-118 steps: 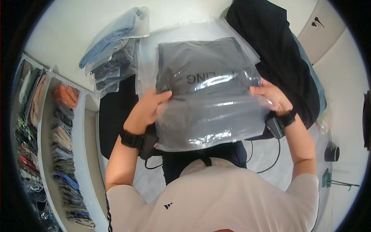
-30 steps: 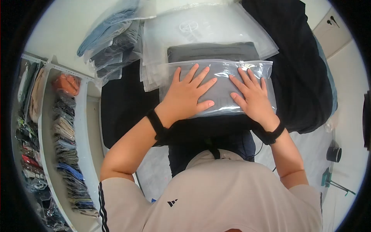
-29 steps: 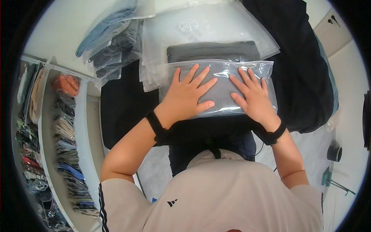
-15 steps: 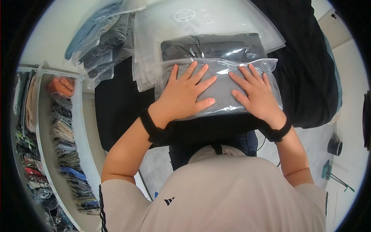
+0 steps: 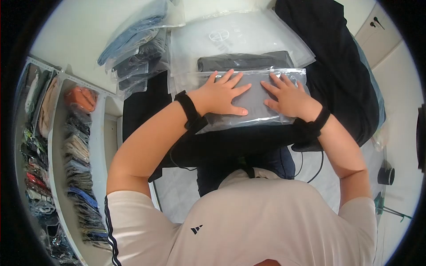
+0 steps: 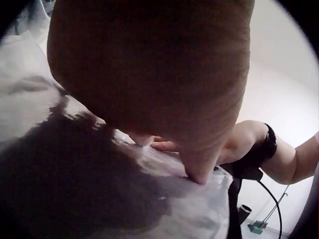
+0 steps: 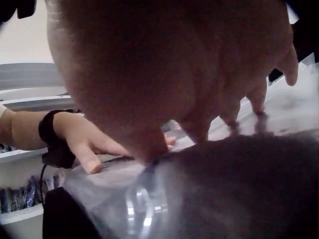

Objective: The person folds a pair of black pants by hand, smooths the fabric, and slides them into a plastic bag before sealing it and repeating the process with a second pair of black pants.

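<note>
A clear zip bag [image 5: 256,104] lies in front of the body on black cloth, its zip edge running crosswise at the far side. Just beyond that edge shows a dark grey folded garment [image 5: 246,61] under clear plastic. My left hand [image 5: 222,95] rests on the left part of the bag, fingers spread. On the right part my right hand [image 5: 290,99] presses with spread fingers, its fingertips close to the zip edge. In the right wrist view, the fingertips touch the shiny plastic [image 7: 144,209]. Neither hand grips anything.
Frosted bags [image 5: 244,31] lie in a stack behind the garment. Bagged folded jeans [image 5: 137,33] and dark clothes are piled at back left. Black fabric [image 5: 328,57] is heaped at the right. White shelves [image 5: 100,142] with bagged clothes stand at the left.
Earlier both hands held the bag's sides, with the printed dark garment showing. Then the open end was folded over and both hands laid flat on it. Lately the forearms have swung outward.
</note>
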Demonstrator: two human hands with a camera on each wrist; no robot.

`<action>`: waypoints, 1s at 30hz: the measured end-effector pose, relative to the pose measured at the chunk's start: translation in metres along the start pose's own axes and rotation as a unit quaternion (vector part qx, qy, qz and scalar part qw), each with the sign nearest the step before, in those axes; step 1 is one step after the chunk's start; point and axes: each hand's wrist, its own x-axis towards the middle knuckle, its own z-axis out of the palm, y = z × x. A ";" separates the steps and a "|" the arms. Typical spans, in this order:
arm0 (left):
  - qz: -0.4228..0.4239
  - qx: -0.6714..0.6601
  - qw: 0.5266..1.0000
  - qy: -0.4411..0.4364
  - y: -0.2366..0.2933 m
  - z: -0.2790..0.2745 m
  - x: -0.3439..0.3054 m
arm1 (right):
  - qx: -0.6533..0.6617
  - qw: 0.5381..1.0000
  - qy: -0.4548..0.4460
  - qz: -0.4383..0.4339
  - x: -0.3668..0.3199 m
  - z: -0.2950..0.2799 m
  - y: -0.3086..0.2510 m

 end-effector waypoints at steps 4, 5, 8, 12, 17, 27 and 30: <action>-0.003 -0.009 1.000 -0.012 -0.010 0.003 0.008 | 0.039 0.994 -0.099 0.005 0.010 -0.005 0.012; -0.001 -0.014 1.000 -0.018 -0.013 0.006 0.010 | 0.056 0.992 -0.113 0.005 0.011 -0.002 0.014; 0.000 -0.037 0.999 -0.022 -0.020 0.018 0.015 | 0.059 0.992 -0.109 0.004 0.015 0.008 0.016; 0.000 -0.037 0.999 -0.018 -0.021 0.022 0.017 | 0.064 0.991 -0.121 0.001 0.019 0.014 0.018; 0.001 -0.021 1.000 -0.014 -0.021 0.024 0.018 | 0.068 0.991 -0.111 -0.008 0.019 0.015 0.020; -0.019 -0.042 0.994 -0.096 -0.016 -0.004 0.018 | 0.110 0.992 -0.044 -0.053 -0.021 0.017 0.031; -0.018 -0.062 0.992 -0.112 -0.016 -0.017 0.022 | 0.113 0.993 0.018 -0.024 -0.051 0.024 0.017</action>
